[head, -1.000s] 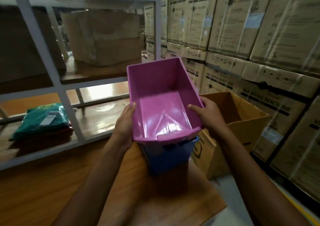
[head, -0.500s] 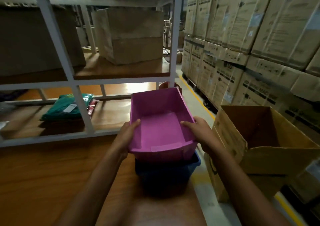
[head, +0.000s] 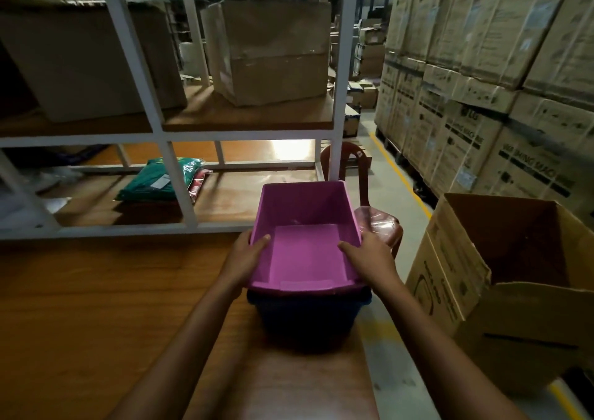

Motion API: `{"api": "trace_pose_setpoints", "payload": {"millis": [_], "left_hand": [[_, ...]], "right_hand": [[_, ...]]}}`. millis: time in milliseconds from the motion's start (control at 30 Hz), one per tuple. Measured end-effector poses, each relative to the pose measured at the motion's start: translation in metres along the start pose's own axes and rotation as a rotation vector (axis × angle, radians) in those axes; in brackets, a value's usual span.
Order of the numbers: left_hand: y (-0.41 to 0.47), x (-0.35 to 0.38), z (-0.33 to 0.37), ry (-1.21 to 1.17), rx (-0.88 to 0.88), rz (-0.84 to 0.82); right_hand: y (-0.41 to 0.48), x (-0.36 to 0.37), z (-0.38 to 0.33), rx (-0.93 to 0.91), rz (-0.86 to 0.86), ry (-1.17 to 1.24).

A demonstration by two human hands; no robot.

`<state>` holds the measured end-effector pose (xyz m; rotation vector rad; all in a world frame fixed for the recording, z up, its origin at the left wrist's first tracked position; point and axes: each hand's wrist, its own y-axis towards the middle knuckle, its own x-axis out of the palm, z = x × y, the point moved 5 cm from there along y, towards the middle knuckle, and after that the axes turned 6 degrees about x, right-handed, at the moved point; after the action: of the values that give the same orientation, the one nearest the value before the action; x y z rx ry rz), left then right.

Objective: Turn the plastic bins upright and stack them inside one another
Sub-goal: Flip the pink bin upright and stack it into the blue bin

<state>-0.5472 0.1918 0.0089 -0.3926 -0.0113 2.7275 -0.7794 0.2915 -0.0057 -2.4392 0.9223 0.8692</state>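
Wooden table (head: 96, 323), purple bin (head: 305, 252) between both hands' grip

A purple bin (head: 305, 246) is seen upright, nested in a dark blue bin (head: 308, 320) on the wooden tabletop (head: 96, 323). Its side walls are gripped by the left hand (head: 246, 255) and the right hand (head: 369, 255), thumbs inside.

– Where do the bins sit?
– Frame centre, on the table (head: 96, 323): one bin (head: 305, 226) nested in another bin (head: 308, 320).
– Around them?
– Shelving (head: 167, 136) behind, an open carton (head: 482, 307) at right, a chair (head: 379, 223) between.
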Motion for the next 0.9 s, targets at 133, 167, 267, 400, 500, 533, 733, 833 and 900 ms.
{"api": "trace_pose_setpoints", "payload": {"millis": [133,167,267,400,500,533,733,833,900], "left_hand": [[-0.002,0.002,0.005,0.062,0.019,0.005],[-0.002,0.003,0.007,0.085,0.037,0.012],[-0.003,0.003,0.017,0.200,0.134,0.079],[-0.008,0.006,0.034,0.305,0.308,0.142],[-0.017,0.010,0.048,0.367,0.439,0.184],[-0.022,0.011,0.051,0.386,0.476,0.199],[-0.067,0.002,0.058,0.459,0.657,0.335],[-0.097,-0.013,0.040,0.461,0.661,0.407],[-0.119,-0.027,0.022,0.450,0.634,0.460]], "right_hand": [[0.001,0.002,0.003,-0.012,0.026,-0.070],[0.001,0.002,0.003,-0.024,0.031,-0.078],[0.000,-0.002,0.001,-0.113,0.061,-0.122],[-0.005,-0.008,-0.007,-0.274,0.078,-0.157],[-0.018,-0.018,-0.016,-0.405,0.142,-0.124],[-0.023,-0.022,-0.018,-0.449,0.161,-0.092],[-0.077,-0.029,-0.033,-0.651,0.261,0.098],[-0.107,-0.018,-0.034,-0.687,0.240,0.244],[-0.127,-0.005,-0.034,-0.729,0.201,0.319]]}}
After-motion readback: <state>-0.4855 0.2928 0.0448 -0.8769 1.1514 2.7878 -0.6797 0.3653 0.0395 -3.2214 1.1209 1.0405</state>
